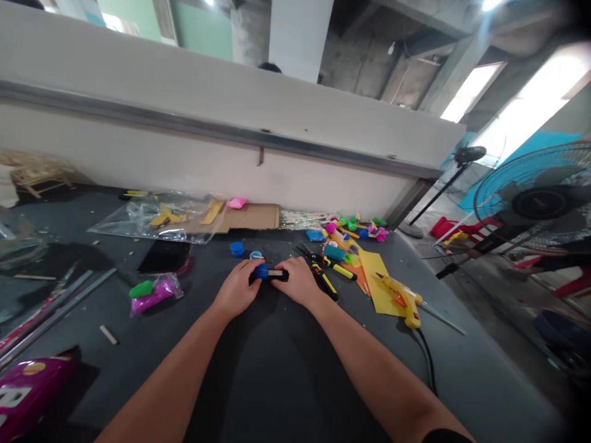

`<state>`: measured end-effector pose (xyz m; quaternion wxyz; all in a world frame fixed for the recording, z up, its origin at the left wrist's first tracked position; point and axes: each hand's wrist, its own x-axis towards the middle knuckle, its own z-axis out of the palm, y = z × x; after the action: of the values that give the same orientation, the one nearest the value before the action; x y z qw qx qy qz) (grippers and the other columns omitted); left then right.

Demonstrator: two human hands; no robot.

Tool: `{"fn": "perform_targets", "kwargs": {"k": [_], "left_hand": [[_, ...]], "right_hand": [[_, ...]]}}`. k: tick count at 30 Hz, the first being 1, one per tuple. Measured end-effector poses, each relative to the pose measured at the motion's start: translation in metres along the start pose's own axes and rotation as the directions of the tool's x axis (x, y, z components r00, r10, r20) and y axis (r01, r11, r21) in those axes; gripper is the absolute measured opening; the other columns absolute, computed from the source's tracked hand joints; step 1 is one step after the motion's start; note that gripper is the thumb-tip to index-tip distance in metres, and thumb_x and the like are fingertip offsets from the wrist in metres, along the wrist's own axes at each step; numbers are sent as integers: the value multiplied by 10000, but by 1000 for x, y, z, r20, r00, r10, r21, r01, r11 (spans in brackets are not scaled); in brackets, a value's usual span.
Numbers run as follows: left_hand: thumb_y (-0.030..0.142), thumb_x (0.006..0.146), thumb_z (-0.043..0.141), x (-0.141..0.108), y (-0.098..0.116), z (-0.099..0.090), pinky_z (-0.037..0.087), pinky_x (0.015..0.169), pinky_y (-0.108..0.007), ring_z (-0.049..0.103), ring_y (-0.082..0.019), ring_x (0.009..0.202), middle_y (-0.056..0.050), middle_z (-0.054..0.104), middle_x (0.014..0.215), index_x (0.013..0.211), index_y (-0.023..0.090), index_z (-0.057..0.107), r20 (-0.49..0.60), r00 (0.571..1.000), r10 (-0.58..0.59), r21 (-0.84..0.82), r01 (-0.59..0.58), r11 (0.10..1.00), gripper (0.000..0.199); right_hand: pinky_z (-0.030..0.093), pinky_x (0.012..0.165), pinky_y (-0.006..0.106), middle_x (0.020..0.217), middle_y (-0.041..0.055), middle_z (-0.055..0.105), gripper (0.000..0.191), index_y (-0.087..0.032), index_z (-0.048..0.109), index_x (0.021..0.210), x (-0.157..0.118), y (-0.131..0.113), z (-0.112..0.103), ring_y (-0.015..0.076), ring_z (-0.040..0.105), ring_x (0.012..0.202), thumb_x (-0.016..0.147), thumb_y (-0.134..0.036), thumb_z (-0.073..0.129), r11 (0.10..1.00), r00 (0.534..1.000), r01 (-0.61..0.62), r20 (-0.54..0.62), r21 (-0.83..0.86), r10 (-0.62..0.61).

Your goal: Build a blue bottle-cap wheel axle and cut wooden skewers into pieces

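Note:
My left hand [237, 287] is closed round a small blue round piece [261, 271] with dark parts beside it. Facing it, my right hand [298, 281] is closed on the dark end of the same small assembly, and a pale wooden strip [276, 273] shows between the two hands. My fingers hide most of its shape. Just beyond my left hand stand a blue bottle cap [237, 248] and a lighter blue ring-shaped cap [257, 255]. Pliers with yellow and black handles [329, 284] lie right beside my right hand.
A yellow glue gun [399, 294] rests at right on yellow paper [376, 271], its cord trailing forward. A black phone [164, 256], a bag of purple clay [157, 295] and metal rods [55, 307] lie left. Cardboard [253, 216] sits behind; a fan [540, 200] stands right.

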<state>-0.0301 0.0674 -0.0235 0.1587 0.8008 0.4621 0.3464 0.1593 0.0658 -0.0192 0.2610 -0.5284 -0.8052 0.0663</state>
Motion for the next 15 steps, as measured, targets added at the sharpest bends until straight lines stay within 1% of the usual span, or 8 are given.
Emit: {"fn": "perform_targets", "kwargs": {"k": [3, 5, 8, 10, 15], "left_hand": [[129, 757, 499, 0, 0, -1, 414, 979, -399, 532, -228, 1109, -76, 587, 1156, 1159, 192, 539, -8, 1000, -10, -27, 9, 1000, 409], [132, 755, 499, 0, 0, -2, 422, 968, -396, 541, -225, 1097, -71, 593, 1146, 1161, 197, 536, -18, 1000, -18, -44, 17, 999, 413], [138, 758, 498, 0, 1, -3, 427, 957, -406, 546, -229, 1087, -76, 597, 1145, 1159, 197, 536, -13, 999, -34, -53, 33, 998, 407], [140, 762, 498, 0, 1, -2, 424, 960, -410, 543, -232, 1092, -84, 595, 1153, 1152, 188, 542, -1, 999, -39, -51, 39, 998, 395], [131, 762, 493, 0, -1, 0, 425, 965, -402, 540, -230, 1101, -81, 587, 1162, 1151, 191, 543, 4, 1000, -17, -43, 17, 999, 397]], "right_hand": [[346, 823, 318, 861, 35, 640, 225, -186, 643, 851, -1, 0, -2, 184, 529, 831, 683, -316, 716, 1000, 1000, -14, -16, -10, 13], [343, 827, 322, 865, 34, 639, 228, -189, 638, 854, -1, 1, -2, 185, 526, 832, 684, -319, 716, 1000, 999, -28, -25, -8, 28], [337, 842, 331, 920, 44, 645, 352, -194, 630, 950, 0, 0, -1, 191, 527, 875, 674, -389, 729, 1000, 1000, -22, -13, 17, 23], [342, 834, 333, 932, 49, 645, 394, -199, 631, 976, 1, -1, 1, 196, 528, 885, 667, -422, 731, 1000, 1000, -19, 7, 20, 19], [359, 809, 325, 895, 44, 642, 280, -196, 627, 914, 1, -6, 4, 198, 523, 865, 686, -333, 713, 999, 999, -37, 6, -19, 37]]}}
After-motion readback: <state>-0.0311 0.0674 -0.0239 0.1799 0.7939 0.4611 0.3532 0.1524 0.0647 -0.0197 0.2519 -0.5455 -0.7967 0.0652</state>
